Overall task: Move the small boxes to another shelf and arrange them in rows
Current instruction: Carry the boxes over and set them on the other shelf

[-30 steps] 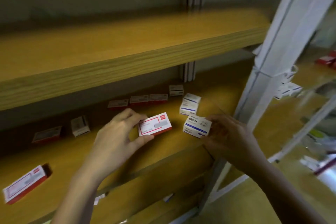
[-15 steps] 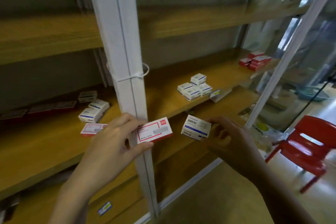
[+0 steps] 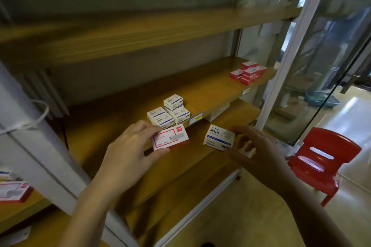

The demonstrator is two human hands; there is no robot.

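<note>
Small boxes are sitting on a wooden shelf (image 3: 120, 110), and two more are being held up in the air in front of it. The left hand (image 3: 128, 150) is pinching a red and white box (image 3: 170, 137) by its left end, with the fingers on the far edge and the thumb on the near edge. This box is showing a white top with a red line drawn round it, red sides, a grey picture in the middle and a little red square in one corner. Its words are looking too small and blurry to read. The right hand (image 3: 255, 150) is gripping a blue and white box (image 3: 219, 137) by its right end with curled fingers. That box is showing a blue stripe near its bottom edge and big dark Chinese letters, 回形针, on top. The two held boxes are hanging side by side, not touching, with the red one on the left. A pile of white boxes (image 3: 167, 114) with blue stripes is sitting near the front of the shelf, just behind the red and white box, and one of them is lying on top of the others. A bunch of red boxes (image 3: 249, 72) is sitting stacked at the far right end of the same shelf. A blue tag (image 3: 196, 118) is sticking to the shelf's front edge, and its writing is too small to read. A red chair (image 3: 321, 158) is standing on the floor to the right.
</note>
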